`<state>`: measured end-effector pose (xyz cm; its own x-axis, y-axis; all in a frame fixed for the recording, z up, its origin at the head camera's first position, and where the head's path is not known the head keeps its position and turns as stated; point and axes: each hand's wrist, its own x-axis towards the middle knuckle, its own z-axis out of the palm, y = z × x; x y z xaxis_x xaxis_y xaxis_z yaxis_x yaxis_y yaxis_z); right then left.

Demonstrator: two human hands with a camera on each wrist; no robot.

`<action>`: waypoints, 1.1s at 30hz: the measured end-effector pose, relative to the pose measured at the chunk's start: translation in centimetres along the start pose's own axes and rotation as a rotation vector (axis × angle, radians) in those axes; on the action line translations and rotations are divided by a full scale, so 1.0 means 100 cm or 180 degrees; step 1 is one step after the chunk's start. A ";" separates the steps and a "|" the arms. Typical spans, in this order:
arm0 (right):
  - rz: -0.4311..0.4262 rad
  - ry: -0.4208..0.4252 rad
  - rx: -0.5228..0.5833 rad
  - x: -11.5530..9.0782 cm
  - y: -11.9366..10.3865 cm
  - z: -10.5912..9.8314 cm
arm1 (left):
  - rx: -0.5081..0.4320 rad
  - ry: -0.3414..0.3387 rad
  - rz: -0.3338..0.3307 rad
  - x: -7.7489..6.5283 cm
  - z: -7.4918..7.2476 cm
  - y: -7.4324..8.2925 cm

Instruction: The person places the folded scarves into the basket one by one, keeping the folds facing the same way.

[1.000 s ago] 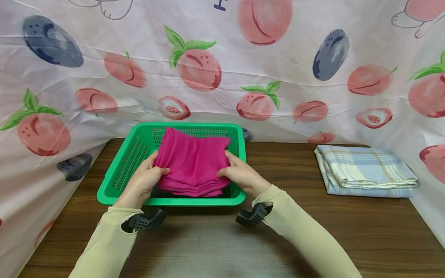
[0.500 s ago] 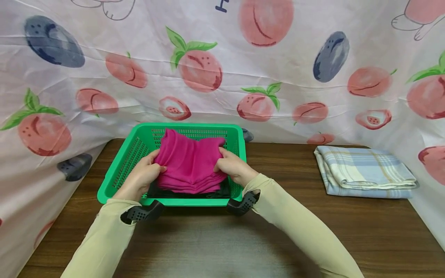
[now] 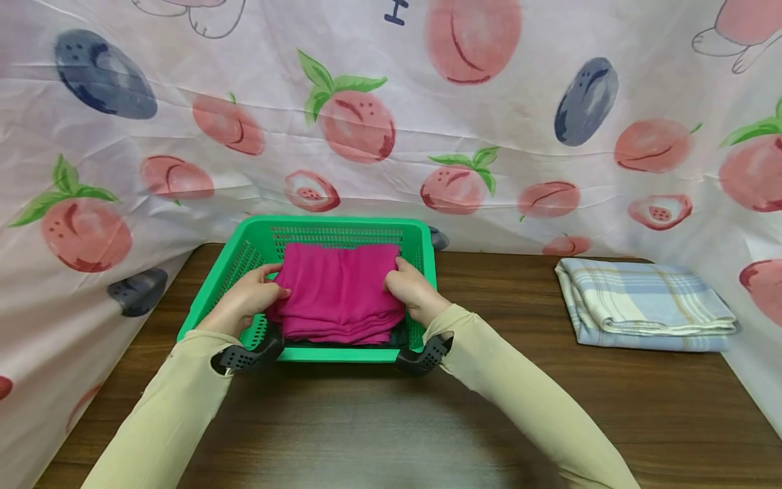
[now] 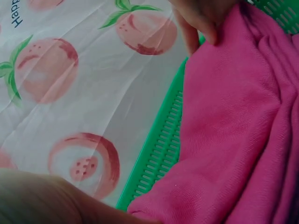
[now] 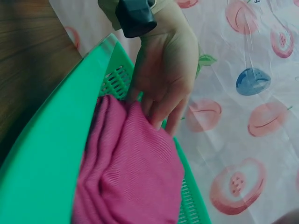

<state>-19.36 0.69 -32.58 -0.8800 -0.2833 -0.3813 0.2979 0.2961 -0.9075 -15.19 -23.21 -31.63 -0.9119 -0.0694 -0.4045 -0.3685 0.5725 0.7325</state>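
Note:
A folded magenta cloth (image 3: 342, 285) lies in several layers inside a green plastic basket (image 3: 342, 355). My left hand (image 3: 247, 299) pinches its left edge, thumb in front and fingers behind. On the opposite side my right hand (image 3: 417, 288) holds the right edge between thumb and fingers. The left wrist view shows the right hand (image 4: 201, 21) at the cloth's far corner, with the cloth (image 4: 229, 107) spread below it. In the right wrist view the left hand (image 5: 166, 79) has a raised fold of cloth (image 5: 145, 158) at its fingers. Something dark lies under the cloth, mostly hidden.
A folded blue and white plaid cloth (image 3: 654, 299) lies at the right of the brown wooden table (image 3: 501, 326). Behind the table and at its sides hangs a white curtain (image 3: 391, 183) printed with fruit. The basket stands near the back edge.
The cloth's raised back corner has come down, and its top now lies flatter and squarer in the basket. Both hands have stayed at its side edges, shifting slightly.

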 end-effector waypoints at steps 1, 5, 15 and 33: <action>-0.0014 0.0041 0.0029 -0.001 -0.001 -0.001 | 0.0042 0.0010 -0.0031 0.000 0.000 0.000; -0.0095 0.0106 0.0038 -0.006 -0.007 -0.002 | 0.0144 0.0054 -0.0065 -0.001 -0.001 0.002; -0.0655 0.0182 -0.0259 -0.021 -0.008 -0.003 | 0.0250 0.0218 0.0311 -0.016 0.006 0.026; 0.0144 -0.0385 0.0047 -0.019 0.012 -0.001 | 0.0311 -0.0593 0.0098 -0.005 0.029 0.021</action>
<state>-17.43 1.69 -32.93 -0.8148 -0.3782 -0.4395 0.3424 0.2978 -0.8911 -15.03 -19.56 -31.50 -0.8699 0.0963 -0.4836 -0.3135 0.6490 0.6932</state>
